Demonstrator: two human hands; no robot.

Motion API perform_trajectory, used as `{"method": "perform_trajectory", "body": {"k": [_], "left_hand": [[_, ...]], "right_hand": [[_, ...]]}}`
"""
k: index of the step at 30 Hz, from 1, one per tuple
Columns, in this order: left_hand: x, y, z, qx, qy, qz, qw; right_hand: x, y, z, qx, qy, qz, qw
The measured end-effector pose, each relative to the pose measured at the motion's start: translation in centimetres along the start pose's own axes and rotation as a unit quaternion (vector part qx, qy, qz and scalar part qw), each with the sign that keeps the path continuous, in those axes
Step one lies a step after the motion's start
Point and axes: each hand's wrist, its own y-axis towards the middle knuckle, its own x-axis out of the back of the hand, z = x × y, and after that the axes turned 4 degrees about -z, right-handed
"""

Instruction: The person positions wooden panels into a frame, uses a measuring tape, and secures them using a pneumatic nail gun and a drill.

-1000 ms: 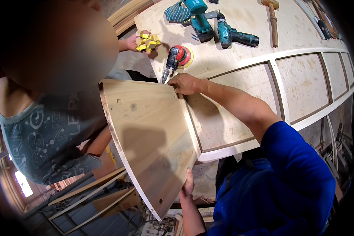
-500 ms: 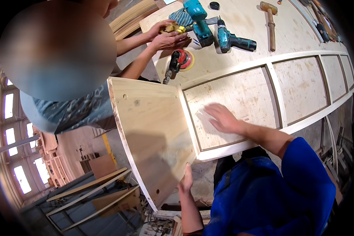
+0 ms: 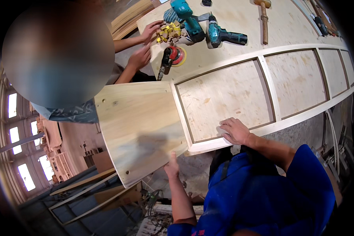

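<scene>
A pale wooden panel point(image 3: 139, 126) with a hole near its outer corners meets the end of a long wooden frame point(image 3: 208, 148), which has several openings. My left hand point(image 3: 172, 167) grips the panel's near edge, thumb on top and fingers hidden beneath. Beside the corner where panel and frame meet, my right hand point(image 3: 236, 131) is over the frame's near rail, its fingers loosely bent and apart, holding nothing visible.
Across the workbench point(image 3: 240, 15) are a teal impact driver point(image 3: 190, 23), a teal drill point(image 3: 220, 34), a red sander point(image 3: 174, 57), a mallet point(image 3: 264, 23) and small yellow-and-brown blocks point(image 3: 171, 32). At the far left, a co-worker's hands point(image 3: 143, 47) are near the blocks.
The panel has swung to lie flatter, its outer edge moving left, with my left hand still on it. My right hand has come nearer to me. The co-worker's hands have moved off the blocks.
</scene>
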Motion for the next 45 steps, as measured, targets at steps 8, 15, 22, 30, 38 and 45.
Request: {"method": "perform_trajectory", "body": {"k": [8,15,22,30,38,45], "left_hand": [[0.7,1.9,-1.1,0.076,-0.235,0.037,0.968],[2.6,3.7,1.1,0.127,-0.259,0.068,0.955],[2.5,4.6,1.2,0.153,-0.276,0.083,0.945],[3.5,7.3,5.2,0.199,-0.307,0.119,0.923],[4.4,9.1,8.7,0.233,-0.358,0.164,0.889],[2.9,8.9,8.4,0.248,-0.374,0.145,0.882]], "right_hand": [[0.3,-0.4,-0.1,-0.015,-0.006,-0.004,1.000],[0.2,-0.3,0.2,-0.020,-0.007,-0.006,1.000],[0.3,-0.2,0.1,-0.026,-0.013,-0.008,1.000],[-0.1,-0.5,-0.1,-0.032,-0.026,-0.004,0.999],[-0.1,-0.4,0.2,-0.034,-0.032,0.003,0.999],[-0.1,-0.5,0.1,-0.036,-0.034,-0.005,0.999]]}}
